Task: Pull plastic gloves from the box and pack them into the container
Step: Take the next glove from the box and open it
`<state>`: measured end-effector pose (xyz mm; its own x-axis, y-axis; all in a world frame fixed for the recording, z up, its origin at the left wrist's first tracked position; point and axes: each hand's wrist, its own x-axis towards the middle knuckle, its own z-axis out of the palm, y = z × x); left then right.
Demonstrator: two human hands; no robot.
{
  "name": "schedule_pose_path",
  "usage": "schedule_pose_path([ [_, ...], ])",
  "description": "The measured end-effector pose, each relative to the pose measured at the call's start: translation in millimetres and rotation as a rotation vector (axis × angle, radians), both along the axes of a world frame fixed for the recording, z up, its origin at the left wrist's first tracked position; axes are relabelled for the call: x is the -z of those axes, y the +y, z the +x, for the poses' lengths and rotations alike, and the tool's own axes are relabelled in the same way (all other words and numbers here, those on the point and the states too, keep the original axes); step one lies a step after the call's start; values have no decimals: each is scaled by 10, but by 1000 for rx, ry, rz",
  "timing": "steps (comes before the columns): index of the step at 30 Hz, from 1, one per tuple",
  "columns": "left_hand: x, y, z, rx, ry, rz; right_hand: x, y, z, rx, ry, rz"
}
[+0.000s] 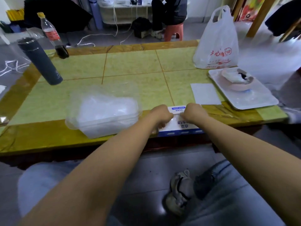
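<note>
Head view: left grip (162,116) and right grip (193,114), fingers curled, pinch a clear glove (177,116) above the box (180,128), beside the container (104,111).

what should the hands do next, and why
Probably pull upward to draw the glove free: the left hand and right hand are both curled on the box top, seemingly pinching it, and the container sits just left.

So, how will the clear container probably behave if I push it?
Probably light: the clear container looks thin and holds only filmy gloves. It would likely slide easily on the glossy table, and its walls may flex.
</note>
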<state>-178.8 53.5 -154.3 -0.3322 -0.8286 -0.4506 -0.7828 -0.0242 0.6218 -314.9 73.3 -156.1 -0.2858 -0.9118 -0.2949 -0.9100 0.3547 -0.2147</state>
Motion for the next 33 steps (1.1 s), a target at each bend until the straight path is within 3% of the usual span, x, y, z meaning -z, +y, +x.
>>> schedule_pose_path([
  [7,206,15,33,22,-88,6,238,-110,230,-129,-6,264],
  [13,266,-47,-1,30,-124,25,209,-173,120,17,-105,151],
  [17,194,-39,10,42,-139,53,167,-162,6,186,-434,-106],
  [21,113,-4,41,59,-162,71,-74,-62,-83,299,-984,-420],
  [24,40,17,18,65,-162,55,-260,-54,-85,324,-1145,-575],
  [26,25,32,34,13,-78,93,-345,-63,-78,353,-1216,-611],
  [28,16,54,64,-94,122,170,-363,-54,-76,366,-1250,-583],
  [30,-64,94,105,-233,327,206,-331,-18,-53,372,-1230,-529],
  [33,-222,112,126,-356,493,189,-263,44,8,393,-1172,-498],
])
